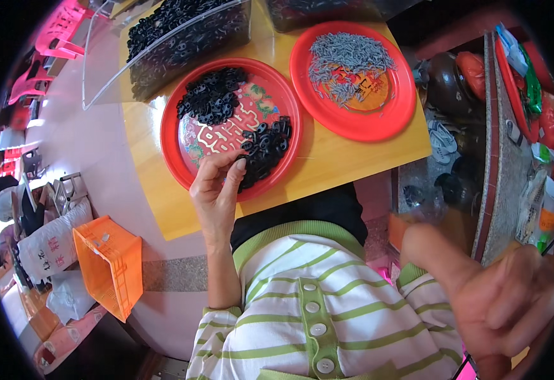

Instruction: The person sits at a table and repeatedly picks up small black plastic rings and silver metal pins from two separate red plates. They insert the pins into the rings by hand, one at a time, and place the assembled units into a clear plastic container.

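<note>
A round red tray (168, 136) with a gold and floral pattern holds two heaps of small black plastic parts (210, 95). Over its near rim reaches my left hand (219, 183), thumb and fingers pinched together at the edge of the right-hand heap. Whatever lies between those fingertips is too small to make out. To the right, a second round red tray (378, 130) carries a pile of small grey screws (350, 57). My right hand (505, 301) is raised close at the lower right, away from both trays, its fingers curled in and slightly blurred; anything inside is hidden.
Both trays rest on a yellow table (328, 164). Behind them a clear plastic bin (191, 47) is filled with more black parts. An orange crate (109, 266) stands on the floor at left. A stone-topped counter (502, 164) with bags runs along the right.
</note>
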Available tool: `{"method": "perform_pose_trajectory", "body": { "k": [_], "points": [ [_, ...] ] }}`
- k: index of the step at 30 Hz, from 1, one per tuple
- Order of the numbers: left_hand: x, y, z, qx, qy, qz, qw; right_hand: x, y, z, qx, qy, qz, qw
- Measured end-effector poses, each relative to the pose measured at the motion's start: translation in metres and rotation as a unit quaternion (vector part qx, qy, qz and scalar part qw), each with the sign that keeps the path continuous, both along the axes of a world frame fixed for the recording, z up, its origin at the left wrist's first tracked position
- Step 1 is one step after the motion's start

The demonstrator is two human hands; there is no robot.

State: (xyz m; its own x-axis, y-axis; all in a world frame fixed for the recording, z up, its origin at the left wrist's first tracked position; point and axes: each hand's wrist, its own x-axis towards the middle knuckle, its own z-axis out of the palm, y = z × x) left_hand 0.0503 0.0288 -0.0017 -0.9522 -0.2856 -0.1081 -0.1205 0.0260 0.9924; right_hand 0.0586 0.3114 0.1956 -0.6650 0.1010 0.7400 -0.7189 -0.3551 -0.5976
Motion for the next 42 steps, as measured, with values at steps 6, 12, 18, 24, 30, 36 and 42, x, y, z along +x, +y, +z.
{"method": "perform_pose_trajectory", "body": {
  "k": [6, 12, 18, 24, 30, 36, 42],
  "points": [
    [-0.001, 0.005, -0.002, -0.001, 0.007, -0.008, 1.0, -0.001, -0.009, -0.003, 0.006, 0.043, -0.123, 0.991],
    [0.001, 0.004, -0.002, 0.002, 0.014, -0.006, 1.0, 0.004, 0.001, 0.001, -0.04, 0.026, 0.012, 0.999],
    [-0.001, 0.011, 0.0, -0.024, 0.007, -0.013, 1.0, -0.003, 0.011, -0.005, 0.12, -0.001, -0.012, 0.993],
    [-0.005, 0.018, 0.003, 0.034, 0.006, -0.027, 0.999, -0.072, -0.005, -0.049, 0.403, -0.236, -0.143, 0.872],
    [-0.004, 0.02, 0.012, 0.105, -0.014, -0.024, 0.994, -0.143, 0.049, -0.172, 0.639, -0.187, -0.228, 0.71],
    [-0.007, 0.024, 0.013, 0.119, -0.036, -0.016, 0.992, -0.154, 0.056, -0.179, 0.706, -0.172, -0.228, 0.649],
    [-0.009, 0.025, 0.011, 0.129, -0.037, -0.027, 0.991, -0.161, 0.058, -0.178, 0.736, -0.169, -0.203, 0.624]
  ]
}}
